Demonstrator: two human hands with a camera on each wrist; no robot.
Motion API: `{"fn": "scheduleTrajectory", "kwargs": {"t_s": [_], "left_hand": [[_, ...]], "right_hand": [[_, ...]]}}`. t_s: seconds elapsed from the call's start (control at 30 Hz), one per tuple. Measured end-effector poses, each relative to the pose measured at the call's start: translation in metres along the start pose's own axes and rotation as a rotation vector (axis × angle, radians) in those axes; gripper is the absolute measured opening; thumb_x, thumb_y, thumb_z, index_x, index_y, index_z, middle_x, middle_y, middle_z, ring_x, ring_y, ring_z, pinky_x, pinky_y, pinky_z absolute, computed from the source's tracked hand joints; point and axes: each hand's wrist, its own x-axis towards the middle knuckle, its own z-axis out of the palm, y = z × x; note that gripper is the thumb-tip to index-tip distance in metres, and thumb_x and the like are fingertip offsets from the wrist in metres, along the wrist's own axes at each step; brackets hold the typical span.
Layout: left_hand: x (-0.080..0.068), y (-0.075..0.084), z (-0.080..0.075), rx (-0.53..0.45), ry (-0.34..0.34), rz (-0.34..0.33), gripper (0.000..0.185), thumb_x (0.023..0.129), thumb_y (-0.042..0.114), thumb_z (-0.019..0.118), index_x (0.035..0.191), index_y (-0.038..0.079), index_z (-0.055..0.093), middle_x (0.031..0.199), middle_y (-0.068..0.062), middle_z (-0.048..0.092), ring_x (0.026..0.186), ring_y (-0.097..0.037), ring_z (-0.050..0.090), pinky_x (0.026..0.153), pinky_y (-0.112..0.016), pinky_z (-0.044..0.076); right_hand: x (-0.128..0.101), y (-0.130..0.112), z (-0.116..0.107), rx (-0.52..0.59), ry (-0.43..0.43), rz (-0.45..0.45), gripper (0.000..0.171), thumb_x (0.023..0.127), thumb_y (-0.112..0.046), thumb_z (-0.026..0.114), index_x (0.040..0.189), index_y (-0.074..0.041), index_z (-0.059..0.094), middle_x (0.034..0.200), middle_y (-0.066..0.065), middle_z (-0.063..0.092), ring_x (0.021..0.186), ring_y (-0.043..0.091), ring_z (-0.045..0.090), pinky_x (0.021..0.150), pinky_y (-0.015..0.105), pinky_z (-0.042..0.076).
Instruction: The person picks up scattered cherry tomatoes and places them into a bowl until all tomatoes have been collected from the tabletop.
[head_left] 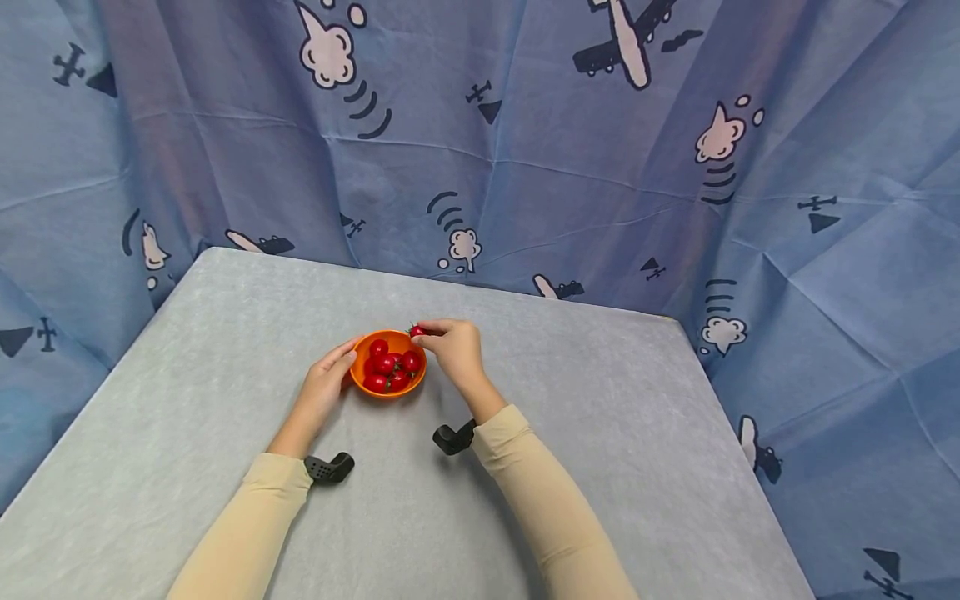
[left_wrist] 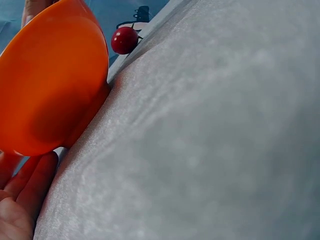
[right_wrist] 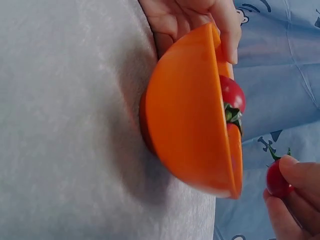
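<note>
An orange bowl (head_left: 362,382) of red cherry tomatoes (head_left: 386,363) stands on the covered table. My left hand (head_left: 322,385) grips its left side, thumb over the rim and fingers (left_wrist: 37,182) against the outer wall. Over the right rim, my right hand (head_left: 456,348) pinches a single cherry tomato (right_wrist: 278,181) with a green stem between thumb and fingertips. The left wrist view shows a cherry tomato (left_wrist: 124,40) beyond the bowl; whether it is the pinched one, I cannot tell. The bowl's wall hides most of its contents from the wrist views.
A pale grey cloth (head_left: 600,400) covers the table. Behind and beside it hangs a blue curtain (head_left: 525,192) with aeroplane and cloud prints. Black wrist devices (head_left: 330,468) sit on both forearms near the beige sleeves (head_left: 247,517).
</note>
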Motion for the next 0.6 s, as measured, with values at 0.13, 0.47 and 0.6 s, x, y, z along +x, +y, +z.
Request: {"fn": "scheduleTrajectory", "kwargs": {"t_s": [0.13,0.47,0.6], "left_hand": [[0.0,-0.001,0.0,0.003,-0.001,0.0,0.047,0.108,0.024,0.041,0.152,0.007,0.041,0.159,-0.008,0.038,0.147,-0.019,0.036,0.119,-0.029,0.034],[0.001,-0.002,0.0,0.008,0.008,-0.016,0.048,0.108,0.027,0.041,0.152,0.008,0.041,0.159,-0.007,0.039,0.146,-0.019,0.038,0.112,-0.019,0.039],[0.001,-0.002,0.0,-0.005,0.005,-0.01,0.047,0.108,0.025,0.041,0.152,0.008,0.041,0.159,-0.008,0.039,0.146,-0.019,0.037,0.115,-0.023,0.037]], "right_hand": [[0.002,-0.002,0.003,-0.011,0.001,-0.009,0.022,0.082,-0.01,0.079,0.103,-0.004,0.079,0.106,0.014,0.076,0.105,0.026,0.07,0.086,0.034,0.061],[0.005,-0.001,0.012,-0.046,-0.013,-0.003,0.022,0.082,-0.011,0.081,0.103,-0.006,0.08,0.106,0.013,0.077,0.106,0.026,0.07,0.088,0.032,0.06],[0.005,-0.004,0.014,-0.042,-0.02,0.001,0.023,0.081,-0.01,0.081,0.103,-0.005,0.079,0.106,0.013,0.077,0.108,0.026,0.069,0.089,0.033,0.06]]}}
